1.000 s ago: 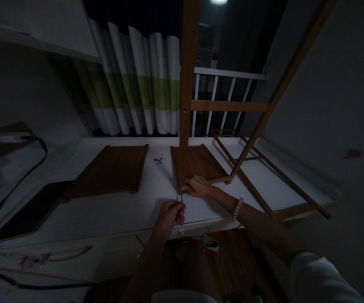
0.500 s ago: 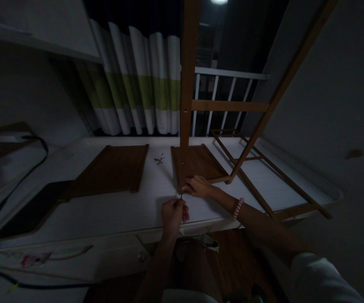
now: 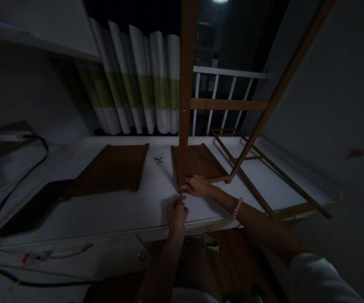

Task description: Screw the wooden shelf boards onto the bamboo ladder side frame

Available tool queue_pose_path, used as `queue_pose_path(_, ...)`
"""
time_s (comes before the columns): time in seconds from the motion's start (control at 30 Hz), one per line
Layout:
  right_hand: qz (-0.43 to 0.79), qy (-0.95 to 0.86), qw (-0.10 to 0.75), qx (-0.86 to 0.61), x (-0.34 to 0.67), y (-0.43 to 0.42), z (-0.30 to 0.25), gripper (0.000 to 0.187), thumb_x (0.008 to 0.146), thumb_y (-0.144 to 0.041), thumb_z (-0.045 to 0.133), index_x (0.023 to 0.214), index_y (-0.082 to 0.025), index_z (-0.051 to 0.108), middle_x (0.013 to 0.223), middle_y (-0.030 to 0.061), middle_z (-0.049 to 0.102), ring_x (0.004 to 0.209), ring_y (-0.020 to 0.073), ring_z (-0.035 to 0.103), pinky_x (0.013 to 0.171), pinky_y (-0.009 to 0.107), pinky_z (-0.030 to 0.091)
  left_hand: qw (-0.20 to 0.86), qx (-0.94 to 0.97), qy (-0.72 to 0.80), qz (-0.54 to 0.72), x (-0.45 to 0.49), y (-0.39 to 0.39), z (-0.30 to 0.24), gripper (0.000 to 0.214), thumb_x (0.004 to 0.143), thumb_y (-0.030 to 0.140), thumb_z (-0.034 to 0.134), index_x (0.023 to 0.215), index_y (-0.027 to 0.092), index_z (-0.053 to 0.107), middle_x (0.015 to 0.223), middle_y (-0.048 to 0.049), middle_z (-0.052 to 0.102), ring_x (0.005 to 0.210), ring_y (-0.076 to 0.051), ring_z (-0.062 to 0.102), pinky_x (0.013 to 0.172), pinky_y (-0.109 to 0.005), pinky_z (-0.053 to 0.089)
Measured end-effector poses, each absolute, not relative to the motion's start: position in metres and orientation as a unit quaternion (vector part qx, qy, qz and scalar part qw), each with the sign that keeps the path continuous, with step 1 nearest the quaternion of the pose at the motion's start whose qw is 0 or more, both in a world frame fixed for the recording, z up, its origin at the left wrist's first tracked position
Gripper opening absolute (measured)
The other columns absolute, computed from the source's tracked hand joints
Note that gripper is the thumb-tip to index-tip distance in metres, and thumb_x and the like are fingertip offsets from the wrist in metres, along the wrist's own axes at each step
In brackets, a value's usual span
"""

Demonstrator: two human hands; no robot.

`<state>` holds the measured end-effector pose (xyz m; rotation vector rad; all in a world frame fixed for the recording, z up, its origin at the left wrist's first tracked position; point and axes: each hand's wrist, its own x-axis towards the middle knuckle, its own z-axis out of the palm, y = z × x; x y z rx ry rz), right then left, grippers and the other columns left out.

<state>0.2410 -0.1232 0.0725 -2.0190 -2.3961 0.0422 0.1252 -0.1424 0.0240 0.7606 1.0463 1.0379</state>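
Observation:
A wooden ladder-like frame (image 3: pixel 184 126) leans up from the white tabletop, its left post ending close to my hands. My right hand (image 3: pixel 197 186) is closed around the lower end of that post, fingers wrapped on the wood. Just below it, my left hand (image 3: pixel 177 213) pinches a thin dark rod (image 3: pixel 181 195) that meets the post's end; its exact kind is too dark to make out. Behind the post lies a wooden panel (image 3: pixel 205 160). Several small screw-like pieces (image 3: pixel 159 159) lie left of the post.
A larger wooden panel (image 3: pixel 112 168) lies on the left of the tabletop (image 3: pixel 150 214), overlapping a dark flat board (image 3: pixel 36 208). A second wooden frame (image 3: pixel 251 181) rests at the right. Black cable (image 3: pixel 17 185) runs along the left. Curtains (image 3: pixel 137 84) hang behind.
My left hand has turned at the wrist and shifted slightly right, its fingers now more curled below the post's end. My right hand stays on the post.

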Motion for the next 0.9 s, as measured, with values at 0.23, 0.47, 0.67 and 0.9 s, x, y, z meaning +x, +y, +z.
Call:
queue_pose_path(0.23, 0.009, -0.767, 0.001, -0.642, 0.242, -0.123, 0.072, 0.039, 0.084, -0.043, 0.028, 0.099, -0.015, 0.050, 0.088, 0.0115, 0.061, 0.083, 0.0197, 0.056, 0.064, 0.024, 0.035, 0.835, 0.177, 0.393, 0.342, 0.119, -0.141, 0.038, 0.013, 0.071, 0.009, 0.035, 0.062, 0.015, 0.041, 0.037, 0.0107, 0.022, 0.026, -0.002, 0.020, 0.028, -0.012, 0.009)
queue_pose_path(0.47, 0.000, -0.771, 0.017, -0.637, 0.242, -0.122, 0.069, 0.038, 0.084, -0.042, 0.028, 0.095, -0.015, 0.052, 0.085, 0.0107, 0.061, 0.080, 0.0195, 0.057, 0.062, 0.024, 0.035, 0.834, 0.201, 0.370, 0.358, 0.119, -0.143, 0.037, 0.011, 0.072, 0.007, 0.037, 0.065, 0.015, 0.042, 0.046, 0.0032, 0.047, 0.031, -0.003, 0.036, 0.032, -0.014, 0.027)
queue_pose_path(0.67, 0.004, -0.767, 0.023, -0.641, 0.242, -0.123, 0.069, 0.038, 0.084, -0.042, 0.029, 0.096, -0.015, 0.052, 0.084, 0.0099, 0.062, 0.080, 0.0184, 0.057, 0.062, 0.024, 0.035, 0.828, 0.206, 0.360, 0.377, 0.118, -0.145, 0.031, 0.012, 0.070, 0.004, 0.042, 0.064, 0.013, 0.048, 0.060, -0.0051, 0.061, 0.053, -0.011, 0.058, 0.062, -0.029, 0.048)
queue_pose_path(0.9, -0.013, -0.768, 0.012, -0.640, 0.243, -0.120, 0.065, 0.037, 0.084, -0.042, 0.029, 0.097, -0.016, 0.051, 0.086, 0.0105, 0.062, 0.081, 0.0196, 0.057, 0.063, 0.024, 0.035, 0.850, 0.232, 0.301, 0.364, 0.113, -0.140, 0.031, 0.017, 0.069, 0.006, 0.041, 0.058, 0.011, 0.052, 0.066, -0.0127, 0.065, 0.068, -0.017, 0.062, 0.076, -0.031, 0.045)
